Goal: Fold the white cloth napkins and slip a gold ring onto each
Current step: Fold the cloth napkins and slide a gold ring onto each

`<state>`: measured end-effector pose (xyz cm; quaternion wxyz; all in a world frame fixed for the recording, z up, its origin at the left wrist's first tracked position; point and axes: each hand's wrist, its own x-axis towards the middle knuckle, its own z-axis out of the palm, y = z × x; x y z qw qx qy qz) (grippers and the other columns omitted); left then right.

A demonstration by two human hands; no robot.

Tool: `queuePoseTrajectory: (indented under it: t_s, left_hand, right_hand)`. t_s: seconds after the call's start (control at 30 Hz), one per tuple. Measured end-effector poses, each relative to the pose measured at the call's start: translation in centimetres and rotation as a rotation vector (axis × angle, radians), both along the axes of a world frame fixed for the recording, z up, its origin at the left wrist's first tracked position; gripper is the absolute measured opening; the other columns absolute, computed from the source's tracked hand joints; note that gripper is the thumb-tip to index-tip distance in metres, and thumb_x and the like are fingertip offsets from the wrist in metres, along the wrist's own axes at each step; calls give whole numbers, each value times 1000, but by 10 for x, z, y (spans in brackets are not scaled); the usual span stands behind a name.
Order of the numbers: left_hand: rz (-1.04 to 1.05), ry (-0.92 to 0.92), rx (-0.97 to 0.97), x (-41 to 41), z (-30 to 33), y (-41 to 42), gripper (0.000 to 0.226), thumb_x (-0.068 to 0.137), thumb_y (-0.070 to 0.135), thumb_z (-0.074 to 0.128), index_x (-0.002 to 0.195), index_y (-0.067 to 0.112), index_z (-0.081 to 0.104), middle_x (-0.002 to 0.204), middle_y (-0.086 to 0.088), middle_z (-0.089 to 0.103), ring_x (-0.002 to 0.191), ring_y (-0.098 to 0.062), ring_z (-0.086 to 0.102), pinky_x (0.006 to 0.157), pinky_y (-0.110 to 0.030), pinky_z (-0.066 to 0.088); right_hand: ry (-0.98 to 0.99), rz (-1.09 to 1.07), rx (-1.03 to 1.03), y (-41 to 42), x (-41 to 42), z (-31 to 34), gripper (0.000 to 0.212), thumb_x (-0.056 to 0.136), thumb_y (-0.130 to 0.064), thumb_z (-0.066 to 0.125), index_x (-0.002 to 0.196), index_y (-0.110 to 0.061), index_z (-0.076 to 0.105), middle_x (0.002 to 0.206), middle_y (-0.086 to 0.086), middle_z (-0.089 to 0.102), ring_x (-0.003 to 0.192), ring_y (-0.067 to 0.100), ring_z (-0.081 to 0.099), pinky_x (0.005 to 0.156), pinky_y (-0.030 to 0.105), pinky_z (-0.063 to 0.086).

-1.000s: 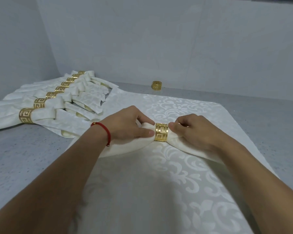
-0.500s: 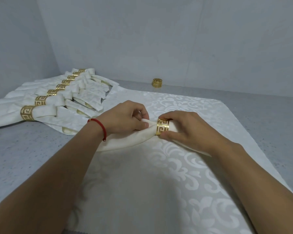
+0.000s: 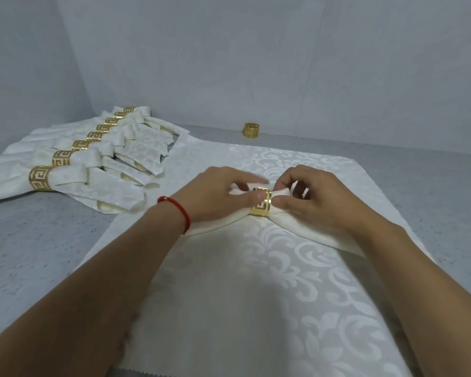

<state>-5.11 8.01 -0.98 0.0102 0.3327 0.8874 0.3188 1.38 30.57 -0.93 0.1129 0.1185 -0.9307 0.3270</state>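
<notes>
A rolled white napkin [image 3: 305, 227] lies across a flat patterned white cloth [image 3: 256, 295], with a gold ring [image 3: 261, 205] around its middle. My left hand [image 3: 215, 197] grips the napkin just left of the ring, its thumb against the ring's edge. My right hand [image 3: 310, 200] pinches the napkin right beside the ring on the other side. The napkin's left part is hidden under my left hand.
Several ringed napkins [image 3: 74, 164] lie in an overlapping row at the back left of the grey table [image 3: 38, 254]. One loose gold ring [image 3: 251, 130] stands near the back wall. Walls close off the left and back.
The ring has slid left along the napkin to its middle. My right hand let go of the ring and now pinches the cloth beside it; my left thumb moved up against it.
</notes>
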Motion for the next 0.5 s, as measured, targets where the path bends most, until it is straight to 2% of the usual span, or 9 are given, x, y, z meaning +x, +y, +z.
queuePoseTrajectory:
  t_s: [0.07,0.17,0.23,0.33,0.43,0.5]
  left_hand:
    - [-39,3,24,1,-1,5,22,90,54,63,111,52,70,107,28,70,93,12,59,83,-19,43]
    - [-34,-45,80,-2,-1,3,20,88,45,70,108,45,74,108,29,70,101,12,61,86,-12,42]
    - [-25,-59,92,-3,-1,3,21,87,43,73,108,43,75,107,28,71,101,13,61,84,-9,41]
    - [-11,-73,92,-3,0,3,22,85,41,76,107,43,76,104,28,72,84,18,60,73,-3,37]
    - [35,-90,74,-2,1,-1,33,80,49,77,112,40,74,99,24,73,68,20,55,68,-6,39]
    - [75,-136,108,-4,2,-6,32,82,55,72,107,36,75,79,24,71,61,14,56,66,-9,44]
  right_hand:
    - [-18,-26,-39,1,0,0,12,88,-35,77,83,-31,67,86,-13,65,71,5,56,68,21,44]
    - [-137,-58,-142,5,1,0,10,88,-29,76,82,-26,68,69,-11,64,60,4,54,66,25,43]
    - [-191,-66,-169,6,0,1,9,89,-27,76,83,-23,69,65,-9,65,57,5,54,66,27,44]
    - [-189,-80,-164,5,1,3,8,89,-26,75,85,-24,69,65,-10,67,57,2,55,65,25,44]
    - [-164,-75,-134,3,2,2,7,90,-26,74,85,-26,69,71,-11,70,62,4,60,67,27,48]
    - [-145,-79,-130,2,2,2,8,89,-26,75,84,-26,69,74,-10,71,64,7,62,68,30,49]
